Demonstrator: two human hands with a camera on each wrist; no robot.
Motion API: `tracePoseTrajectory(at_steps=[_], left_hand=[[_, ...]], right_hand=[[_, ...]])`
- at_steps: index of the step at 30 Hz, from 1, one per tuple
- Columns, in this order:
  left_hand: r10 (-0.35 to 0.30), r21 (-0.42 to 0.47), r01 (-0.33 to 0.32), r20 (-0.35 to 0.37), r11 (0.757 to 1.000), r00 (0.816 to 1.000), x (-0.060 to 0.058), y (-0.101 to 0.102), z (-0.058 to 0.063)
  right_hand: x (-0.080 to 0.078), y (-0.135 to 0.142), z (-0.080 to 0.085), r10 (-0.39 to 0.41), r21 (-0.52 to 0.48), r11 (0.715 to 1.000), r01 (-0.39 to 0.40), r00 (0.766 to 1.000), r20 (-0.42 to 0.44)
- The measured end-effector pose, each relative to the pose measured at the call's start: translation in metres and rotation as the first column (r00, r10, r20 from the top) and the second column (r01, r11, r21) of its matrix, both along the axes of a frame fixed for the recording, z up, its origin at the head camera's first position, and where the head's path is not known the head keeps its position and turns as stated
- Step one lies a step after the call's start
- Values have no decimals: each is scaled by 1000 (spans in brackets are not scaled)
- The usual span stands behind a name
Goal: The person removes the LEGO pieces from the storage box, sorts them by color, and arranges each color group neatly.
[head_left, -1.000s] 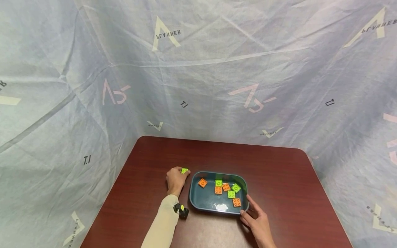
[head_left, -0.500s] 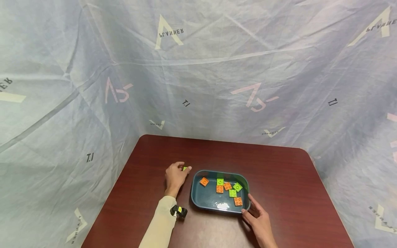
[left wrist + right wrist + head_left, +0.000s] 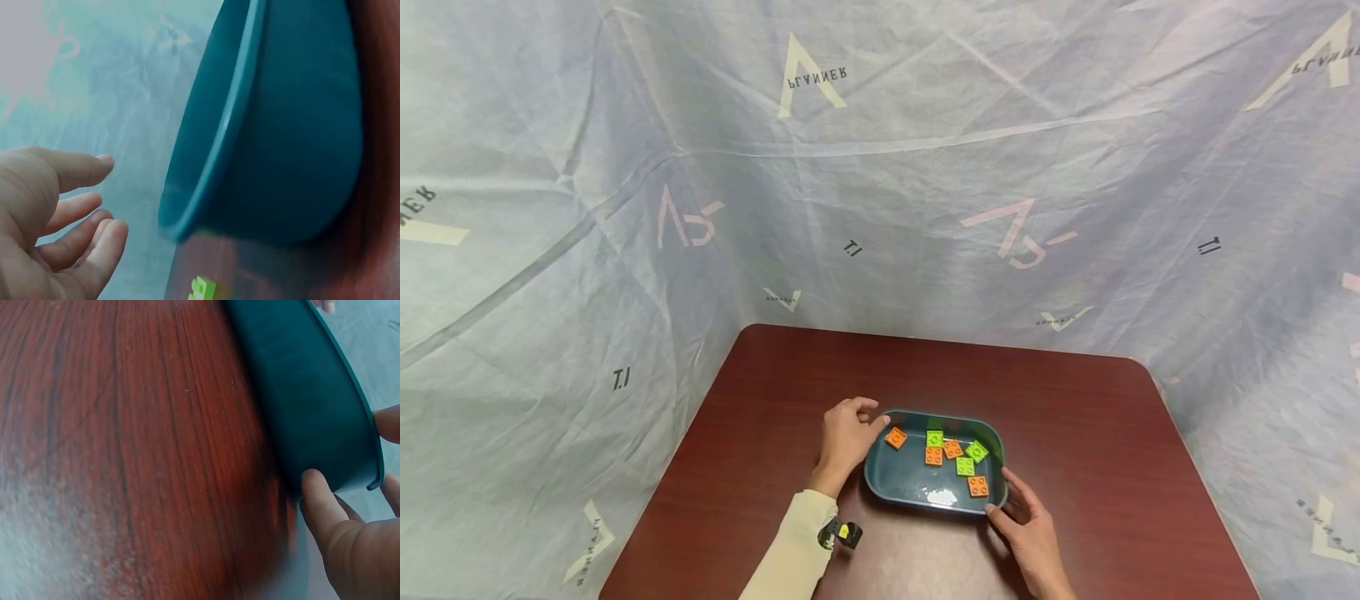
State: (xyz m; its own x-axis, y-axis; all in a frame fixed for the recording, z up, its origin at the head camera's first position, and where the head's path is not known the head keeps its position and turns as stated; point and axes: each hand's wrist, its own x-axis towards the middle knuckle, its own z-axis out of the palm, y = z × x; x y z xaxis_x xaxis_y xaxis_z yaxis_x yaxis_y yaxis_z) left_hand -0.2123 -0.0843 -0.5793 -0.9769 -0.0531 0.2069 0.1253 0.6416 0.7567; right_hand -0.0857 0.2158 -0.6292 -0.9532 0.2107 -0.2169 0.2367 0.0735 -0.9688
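A dark teal tray (image 3: 910, 493) sits on the table and contains several square toy bricks, among them an orange brick (image 3: 896, 437) at its left end and a green brick (image 3: 977, 452) towards the right. My left hand (image 3: 847, 437) hovers by the tray's left rim, fingers loosely bent with nothing between them. In the left wrist view a loose green brick (image 3: 203, 289) lies on the table beyond the tray's end; the hand hides it from the head view. My right hand (image 3: 1030, 533) holds the tray's near right corner, thumb against the outer wall, fingers along the right side.
The reddish-brown wooden table (image 3: 1075, 417) extends around the tray on all sides. Grey printed cloth (image 3: 910, 208) hangs behind it and at both sides. A black wrist strap with a camera (image 3: 841, 533) is on the left forearm.
My left hand has let go of the green brick left of the tray and moved right, to the tray's rim. The right hand keeps its place; the view has shifted slightly.
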Motion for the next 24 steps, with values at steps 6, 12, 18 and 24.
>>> tracePoseTrajectory(at_steps=[6,12,18,24], left_hand=[[-90,-75,90,-8,993,996,9,16,3],[-126,-152,129,35,980,991,8,32,-3],[-112,-222,125,71,967,991,4,46,-13],[-99,-248,124,113,961,989,1,56,-19]], right_hand=[[0,-2,1,-7,0,1000,7,1000,-24],[0,-3,1,-14,2,1000,14,999,-46],[-2,-2,-1,-13,4,1000,13,1000,-25],[-2,0,-1,-4,20,1000,4,1000,-15]])
